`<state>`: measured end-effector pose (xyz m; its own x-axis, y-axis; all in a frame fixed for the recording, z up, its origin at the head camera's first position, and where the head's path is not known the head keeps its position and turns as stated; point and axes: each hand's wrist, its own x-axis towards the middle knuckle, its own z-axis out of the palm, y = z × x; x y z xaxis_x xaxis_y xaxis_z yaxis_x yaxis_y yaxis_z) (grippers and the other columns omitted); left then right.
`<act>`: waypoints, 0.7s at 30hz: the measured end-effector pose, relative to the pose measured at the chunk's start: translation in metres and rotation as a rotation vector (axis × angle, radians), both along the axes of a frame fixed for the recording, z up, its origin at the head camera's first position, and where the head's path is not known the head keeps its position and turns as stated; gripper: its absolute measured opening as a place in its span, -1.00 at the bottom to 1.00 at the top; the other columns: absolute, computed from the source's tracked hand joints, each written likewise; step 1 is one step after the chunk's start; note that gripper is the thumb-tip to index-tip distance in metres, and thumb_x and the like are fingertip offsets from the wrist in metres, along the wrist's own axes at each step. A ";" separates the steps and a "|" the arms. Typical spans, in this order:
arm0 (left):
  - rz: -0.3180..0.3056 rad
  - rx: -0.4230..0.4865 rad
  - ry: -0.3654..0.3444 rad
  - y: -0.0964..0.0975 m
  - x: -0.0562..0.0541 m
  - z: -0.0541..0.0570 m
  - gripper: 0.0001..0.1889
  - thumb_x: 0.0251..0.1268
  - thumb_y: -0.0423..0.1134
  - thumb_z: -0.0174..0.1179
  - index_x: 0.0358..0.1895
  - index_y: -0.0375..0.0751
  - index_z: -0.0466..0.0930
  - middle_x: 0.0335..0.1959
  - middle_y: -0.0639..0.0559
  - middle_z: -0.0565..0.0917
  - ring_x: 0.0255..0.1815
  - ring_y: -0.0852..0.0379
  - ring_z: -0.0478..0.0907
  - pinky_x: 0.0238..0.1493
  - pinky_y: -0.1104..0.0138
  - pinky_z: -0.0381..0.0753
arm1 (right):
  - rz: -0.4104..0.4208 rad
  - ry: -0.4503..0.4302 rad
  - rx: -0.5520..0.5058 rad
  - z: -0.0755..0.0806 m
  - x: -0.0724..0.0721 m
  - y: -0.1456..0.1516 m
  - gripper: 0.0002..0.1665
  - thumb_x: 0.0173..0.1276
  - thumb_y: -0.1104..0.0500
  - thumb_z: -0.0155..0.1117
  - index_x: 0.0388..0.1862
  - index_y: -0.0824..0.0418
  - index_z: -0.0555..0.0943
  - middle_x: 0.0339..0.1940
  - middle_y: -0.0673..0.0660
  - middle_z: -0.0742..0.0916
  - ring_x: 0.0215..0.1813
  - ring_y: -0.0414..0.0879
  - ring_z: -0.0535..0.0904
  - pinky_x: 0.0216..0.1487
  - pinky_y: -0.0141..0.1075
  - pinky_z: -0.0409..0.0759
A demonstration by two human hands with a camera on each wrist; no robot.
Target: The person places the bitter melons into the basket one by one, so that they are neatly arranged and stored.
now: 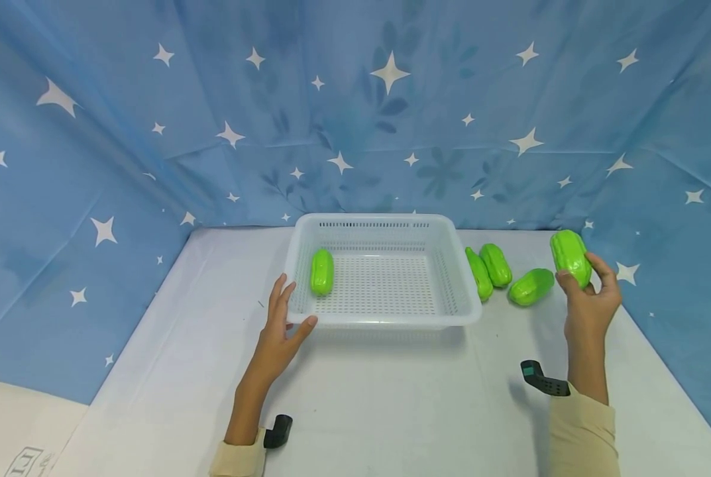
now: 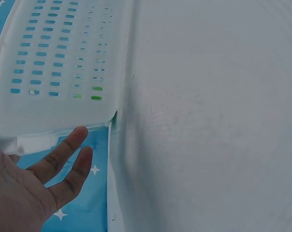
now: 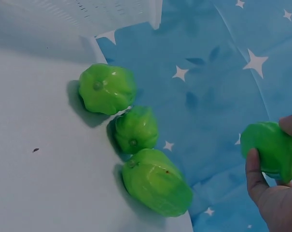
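A white perforated plastic basket [image 1: 385, 320] stands at the back of the table with one green papaya [image 1: 322, 272] lying in its left part. My left hand [image 1: 280, 338] is at the basket's front left corner, thumb along the front rim and fingers spread beside the left wall. In the left wrist view two extended fingers [image 2: 63, 154] show by the basket's side. My right hand [image 1: 594, 301] grips a ribbed green papaya [image 1: 570, 257] between thumb and fingers, above the table's right side. Three more papayas, among them one [image 1: 531, 287], lie right of the basket.
The white-covered table [image 1: 379, 397] meets a blue star-patterned curtain [image 1: 343, 119] at the back and both sides. Right beside the basket's wall lie two papayas close together, a slim one [image 1: 479, 273] and a plumper one [image 1: 495, 265].
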<state>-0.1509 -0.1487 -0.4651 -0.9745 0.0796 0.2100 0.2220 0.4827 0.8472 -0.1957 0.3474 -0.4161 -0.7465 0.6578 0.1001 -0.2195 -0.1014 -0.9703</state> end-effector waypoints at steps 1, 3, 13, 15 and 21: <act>0.000 -0.001 -0.001 0.000 0.000 0.000 -0.18 0.36 0.13 0.16 0.56 0.17 -0.07 0.59 0.40 -0.30 0.54 -0.13 0.14 0.24 -0.06 0.53 | -0.005 -0.012 0.011 0.000 0.000 -0.001 -0.32 0.29 0.42 0.26 0.36 0.06 0.40 0.47 -0.06 0.26 0.44 -0.05 0.30 0.14 -0.53 0.54; 0.000 0.001 -0.001 0.000 0.001 0.000 -0.18 0.36 0.13 0.16 0.56 0.16 -0.07 0.59 0.39 -0.30 0.54 -0.12 0.15 0.24 -0.06 0.53 | -0.010 -0.024 0.030 -0.001 0.000 -0.002 -0.30 0.28 0.42 0.28 0.37 0.04 0.39 0.48 -0.07 0.27 0.45 -0.06 0.29 0.31 -0.49 0.42; -0.006 0.007 -0.006 0.000 -0.001 0.001 -0.17 0.35 0.14 0.17 0.56 0.13 -0.07 0.59 0.39 -0.30 0.53 -0.09 0.16 0.23 -0.03 0.54 | 0.012 0.078 0.045 -0.006 -0.004 -0.009 -0.28 0.19 0.49 0.34 0.32 0.11 0.46 0.42 0.02 0.39 0.42 -0.04 0.33 0.31 -0.46 0.44; -0.007 0.010 -0.009 0.000 -0.001 0.001 -0.17 0.35 0.14 0.17 0.57 0.13 -0.07 0.59 0.40 -0.30 0.54 -0.09 0.15 0.24 -0.03 0.53 | 0.023 0.106 0.055 -0.006 -0.004 -0.011 -0.29 0.18 0.46 0.37 0.31 0.14 0.47 0.41 0.05 0.41 0.37 -0.04 0.37 0.19 -0.51 0.52; -0.011 -0.001 0.001 -0.001 -0.001 0.002 -0.17 0.36 0.12 0.16 0.57 0.13 -0.09 0.59 0.38 -0.31 0.51 -0.11 0.20 0.21 -0.04 0.55 | 0.057 0.151 0.043 -0.002 -0.004 -0.017 -0.31 0.20 0.35 0.42 0.32 0.15 0.44 0.36 0.11 0.48 0.21 -0.07 0.49 -0.20 -0.58 0.64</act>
<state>-0.1519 -0.1494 -0.4634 -0.9733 0.0908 0.2110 0.2284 0.4810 0.8465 -0.1995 0.3308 -0.4179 -0.7566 0.6079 0.2407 -0.3580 -0.0771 -0.9305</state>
